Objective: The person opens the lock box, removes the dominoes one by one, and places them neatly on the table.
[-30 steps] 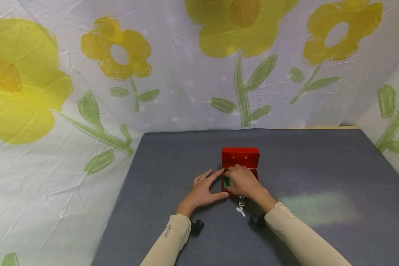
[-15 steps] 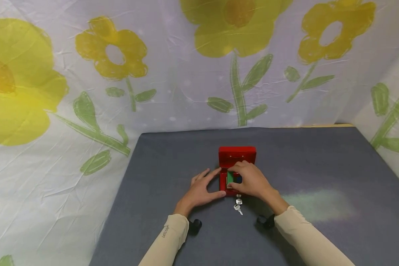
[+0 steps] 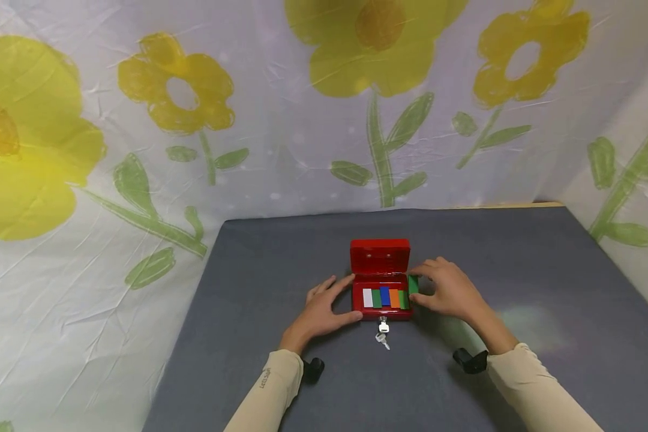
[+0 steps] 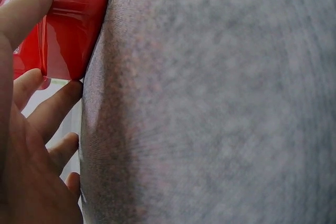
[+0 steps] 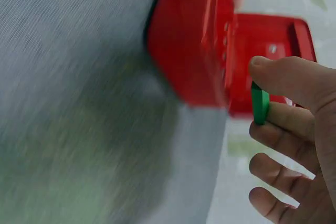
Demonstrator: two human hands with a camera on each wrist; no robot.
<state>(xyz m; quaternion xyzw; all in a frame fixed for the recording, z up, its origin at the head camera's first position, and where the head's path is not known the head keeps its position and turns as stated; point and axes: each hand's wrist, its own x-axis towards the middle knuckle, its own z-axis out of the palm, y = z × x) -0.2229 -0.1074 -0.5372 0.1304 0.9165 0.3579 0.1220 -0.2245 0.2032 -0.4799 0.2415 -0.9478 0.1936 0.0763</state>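
A red cash box (image 3: pixel 359 303) stands with its lid (image 3: pixel 380 249) raised. Inside it, several coloured blocks (image 3: pixel 385 296) line up in a row: white, green, blue, orange and green. My left hand (image 3: pixel 321 315) steadies the box's left side, thumb near the front corner and index finger at the back corner. Just past the box's right edge, my right hand (image 3: pixel 453 292) pinches a flat green block (image 5: pixel 259 103) between thumb and fingers, its other fingers loosely spread. A key (image 3: pixel 383 327) sits in the front lock, with a second key (image 3: pixel 381 340) hanging from it.
Dark grey cloth covers the table (image 3: pixel 281 252). Behind it hangs a white curtain (image 3: pixel 281 150) printed with yellow flowers. Black wrist bands show at the left wrist (image 3: pixel 314 370) and right wrist (image 3: pixel 471 361).
My right hand has lifted the green block out of the box and carried it right, past the box's edge, uncovering the row of blocks. The left hand stays at the box.
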